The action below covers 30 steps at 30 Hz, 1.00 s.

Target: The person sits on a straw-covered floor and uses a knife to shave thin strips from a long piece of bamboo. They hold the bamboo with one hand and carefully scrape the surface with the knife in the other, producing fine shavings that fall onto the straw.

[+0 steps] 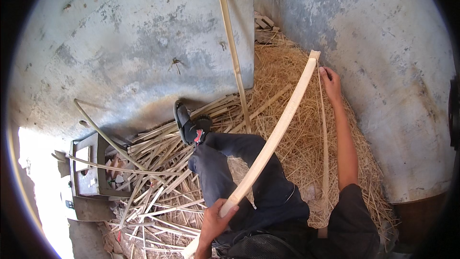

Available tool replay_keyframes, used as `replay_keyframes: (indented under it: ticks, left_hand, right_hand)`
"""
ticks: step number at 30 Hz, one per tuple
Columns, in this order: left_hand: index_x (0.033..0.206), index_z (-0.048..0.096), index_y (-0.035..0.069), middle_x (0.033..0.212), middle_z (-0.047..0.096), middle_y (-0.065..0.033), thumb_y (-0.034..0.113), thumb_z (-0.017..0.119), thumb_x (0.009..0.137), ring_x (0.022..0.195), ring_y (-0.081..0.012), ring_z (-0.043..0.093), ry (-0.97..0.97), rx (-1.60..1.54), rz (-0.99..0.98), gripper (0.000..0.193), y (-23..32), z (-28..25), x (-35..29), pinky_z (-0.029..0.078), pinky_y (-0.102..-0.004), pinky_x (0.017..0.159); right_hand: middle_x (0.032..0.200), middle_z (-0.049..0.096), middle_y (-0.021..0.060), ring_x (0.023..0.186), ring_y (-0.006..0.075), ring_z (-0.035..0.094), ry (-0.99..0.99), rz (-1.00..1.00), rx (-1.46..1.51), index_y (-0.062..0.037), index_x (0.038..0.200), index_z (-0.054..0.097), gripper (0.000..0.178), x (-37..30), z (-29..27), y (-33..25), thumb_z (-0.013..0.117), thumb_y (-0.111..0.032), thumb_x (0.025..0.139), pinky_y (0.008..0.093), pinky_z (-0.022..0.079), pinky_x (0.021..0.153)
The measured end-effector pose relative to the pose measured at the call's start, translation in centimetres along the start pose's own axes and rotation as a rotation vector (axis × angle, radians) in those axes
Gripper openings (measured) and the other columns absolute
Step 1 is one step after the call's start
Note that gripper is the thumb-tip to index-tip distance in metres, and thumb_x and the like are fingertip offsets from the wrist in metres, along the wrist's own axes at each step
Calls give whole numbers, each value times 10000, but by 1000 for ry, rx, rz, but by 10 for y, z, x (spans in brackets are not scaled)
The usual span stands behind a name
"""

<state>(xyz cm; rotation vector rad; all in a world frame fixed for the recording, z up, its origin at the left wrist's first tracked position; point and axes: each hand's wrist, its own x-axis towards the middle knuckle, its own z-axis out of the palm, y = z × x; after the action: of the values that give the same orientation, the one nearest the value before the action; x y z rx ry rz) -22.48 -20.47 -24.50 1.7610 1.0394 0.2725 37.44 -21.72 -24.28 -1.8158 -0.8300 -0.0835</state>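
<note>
A long, pale split bamboo strip (282, 124) slants across my lap, from beside my left hip up to the far right. My left hand (218, 220) is wrapped round its lower part, the thumb lying on top. At the strip's far end, a thin bamboo sliver (324, 139) hangs from it and runs back toward my right side. My right hand (330, 84) is out at arm's length beside that end, fingers closed at the sliver's upper part. Its fingertips are small in the picture.
A bamboo strip (232, 48) leans on the worn wall (129, 33). Shavings (273, 67) heap up in front and to the right. Split sticks (163, 144) cover the floor at left, beside an open metal box (88, 182). My shoe (182, 120) rests among the sticks.
</note>
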Motion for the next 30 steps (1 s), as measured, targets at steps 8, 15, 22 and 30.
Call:
replay_keyframes:
  ticks: [8, 15, 22, 30]
  left_hand:
    - [1033, 726, 1, 739, 720, -132, 233, 863, 903, 651, -193, 706, 35, 87, 112, 300, -55, -29, 24, 533, -338, 617]
    - [1043, 740, -10, 739, 712, -118, 202, 872, 882, 655, -165, 684, -1, 42, 90, 298, -65, -41, 30, 517, -323, 618]
    - [1021, 747, -6, 762, 734, -140, 184, 899, 825, 679, -214, 736, 207, 210, 191, 312, -85, -59, 35, 558, -351, 642]
    - [1004, 741, 28, 723, 730, -137, 243, 906, 795, 636, -226, 735, 380, 294, 207, 342, -106, -81, 42, 562, -366, 597]
  right_hand:
    - [740, 628, 47, 679, 125, 553, 83, -233, -228, -17, 1117, 751, 388, -12, -1, -41, 698, -395, 1046, 333, 460, 645]
    - [721, 604, -5, 593, 123, 542, 128, -242, 49, -18, 1056, 725, 400, -17, 13, -28, 658, -412, 1072, 312, 423, 560]
    - [731, 497, -47, 602, 13, 392, -212, 60, 595, -70, 987, 645, 372, -37, 21, -39, 607, -420, 1104, 197, 296, 529]
    - [720, 594, -5, 587, 95, 501, -222, -310, -29, -41, 952, 722, 445, -37, 16, -48, 716, -485, 984, 298, 400, 570]
